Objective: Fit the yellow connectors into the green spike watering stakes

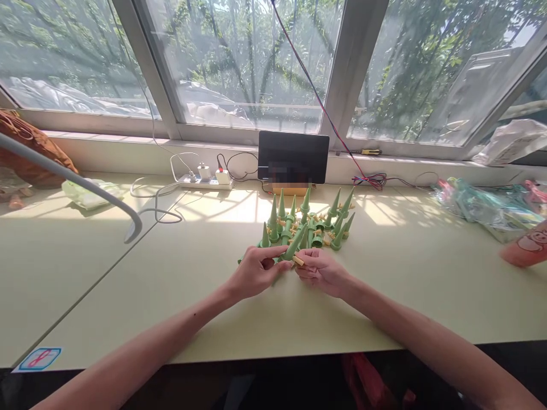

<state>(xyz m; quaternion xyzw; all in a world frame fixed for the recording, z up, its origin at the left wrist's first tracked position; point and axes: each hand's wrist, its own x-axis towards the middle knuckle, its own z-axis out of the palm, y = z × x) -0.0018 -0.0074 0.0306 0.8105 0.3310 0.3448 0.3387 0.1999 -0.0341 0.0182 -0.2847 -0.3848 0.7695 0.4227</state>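
In front of me my left hand point(258, 270) is closed round a green plastic watering spike point(294, 244), its pointed tip slanting up and to the right. Fingers of my right hand point(321, 271) pinch at a small yellow valve piece point(298, 261) beside the spike's lower end; whether it is joined to the spike I cannot tell. Just beyond both hands stands a cluster of similar green spikes point(335, 208), several upright and some lying down, with yellow pieces among them. My fingers partly hide the held spike's base.
A dark tablet point(293, 156) leans on a stand at the back. To its left lies a power strip point(207, 181) with plugs and cables. A grey curved tube point(85, 185) crosses the left side. Plastic bags point(478, 205) and a pink-orange cup point(527, 246) are at the right.
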